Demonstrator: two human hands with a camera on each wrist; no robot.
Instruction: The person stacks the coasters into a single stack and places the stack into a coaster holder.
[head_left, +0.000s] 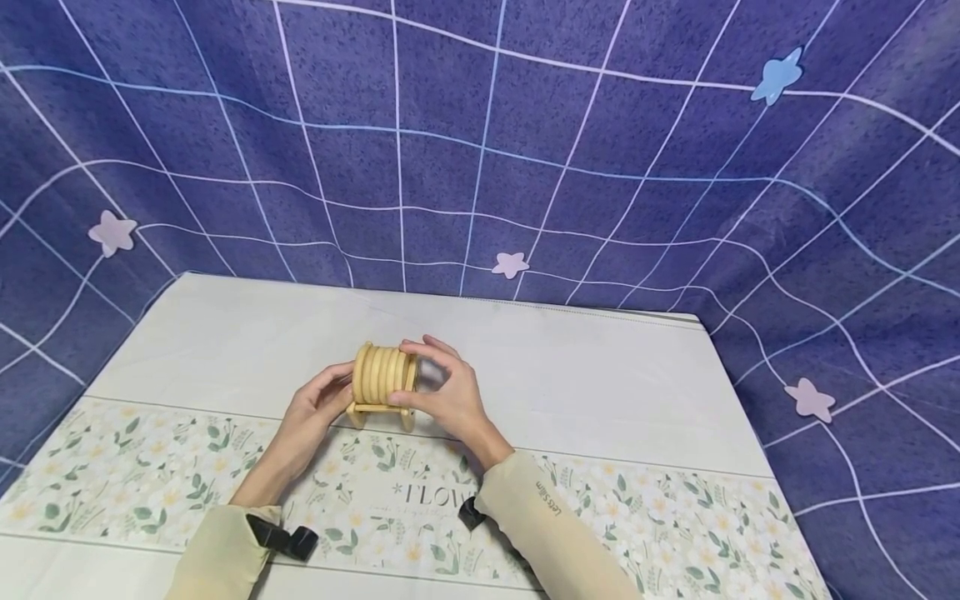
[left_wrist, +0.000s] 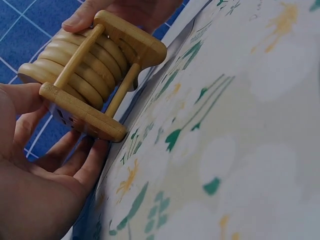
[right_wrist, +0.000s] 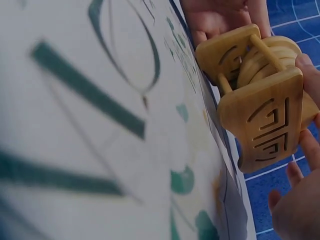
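Observation:
A stack of thick round wooden coasters (head_left: 381, 377) stands on edge in a small light wooden coaster rack (right_wrist: 262, 122). Cut-out line patterns mark the rack's end panels, and thin round rods join them. My left hand (head_left: 307, 414) holds the rack's left end, with the thumb near the panel's top corner and the fingers along its outer face in the left wrist view. At the right end, my right hand (head_left: 452, 398) grips the coasters, thumb on the near side and fingers over the far side. Its palm side is partly hidden in the head view.
The rack is over a white table (head_left: 600, 375) with a floral printed band (head_left: 637, 508) along its nearer part. Behind and beside the table hangs a blue curtain (head_left: 450, 167) with grid lines and stars. Black straps with small devices (head_left: 288, 537) sit on both sleeves.

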